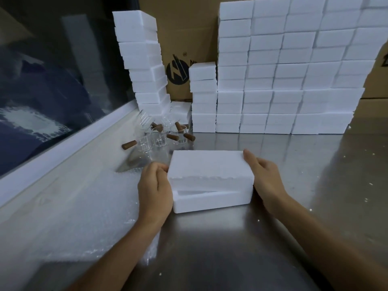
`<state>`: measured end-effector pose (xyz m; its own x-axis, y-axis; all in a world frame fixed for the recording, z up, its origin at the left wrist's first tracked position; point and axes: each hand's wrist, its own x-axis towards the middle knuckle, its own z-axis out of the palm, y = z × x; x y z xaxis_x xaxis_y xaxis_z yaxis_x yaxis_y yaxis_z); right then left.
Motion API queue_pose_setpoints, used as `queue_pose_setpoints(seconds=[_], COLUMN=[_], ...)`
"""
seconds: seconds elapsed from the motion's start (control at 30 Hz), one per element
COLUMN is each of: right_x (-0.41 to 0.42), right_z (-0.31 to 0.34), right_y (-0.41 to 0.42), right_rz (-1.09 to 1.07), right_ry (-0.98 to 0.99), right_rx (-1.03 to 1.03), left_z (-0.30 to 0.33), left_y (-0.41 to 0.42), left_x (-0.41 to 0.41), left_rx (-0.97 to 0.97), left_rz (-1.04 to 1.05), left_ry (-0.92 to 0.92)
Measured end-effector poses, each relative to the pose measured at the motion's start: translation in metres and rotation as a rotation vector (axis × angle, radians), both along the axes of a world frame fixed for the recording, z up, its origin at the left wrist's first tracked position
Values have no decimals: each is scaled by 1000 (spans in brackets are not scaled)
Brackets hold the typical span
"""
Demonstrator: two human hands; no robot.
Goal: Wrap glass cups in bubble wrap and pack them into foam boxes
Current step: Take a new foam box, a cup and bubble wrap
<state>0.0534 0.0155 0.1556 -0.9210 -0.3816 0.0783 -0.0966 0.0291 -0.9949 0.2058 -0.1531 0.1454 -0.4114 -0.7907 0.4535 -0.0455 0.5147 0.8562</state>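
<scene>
A white foam box [212, 199] stands on the steel table in front of me. Its foam lid [207, 164] sits on top, raised a little at the near edge so a dark gap shows. My left hand [155, 185] grips the lid's left end with curled fingers. My right hand [262, 175] holds the right end, thumb on the lid's top corner. Several glass cups [159, 137] with brown wooden handles stand behind the box. A sheet of bubble wrap [84, 206] lies flat to the left.
Tall stacks of white foam boxes [283, 80] fill the back of the table, with a leaning stack [144, 66] at the left. Cardboard cartons [184, 38] stand behind them. A dark window [52, 80] runs along the left. Foam crumbs dot the steel table [252, 238].
</scene>
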Motion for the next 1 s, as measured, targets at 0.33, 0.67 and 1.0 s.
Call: queue_pose_setpoints(seconds=[0.33,0.67,1.0], right_x=[14,1,-6], right_z=[-6,8,-1], right_y=[-2,-3,-14], right_rz=[167,394,32], right_ry=[174,190,164], right_rx=[-15,353,505], left_z=[3,8,8], left_y=[4,0,-3], left_x=[2,2,1], left_rx=[183,188,93], left_rz=[-56,-125,-182], left_ry=[-31,-323,-446])
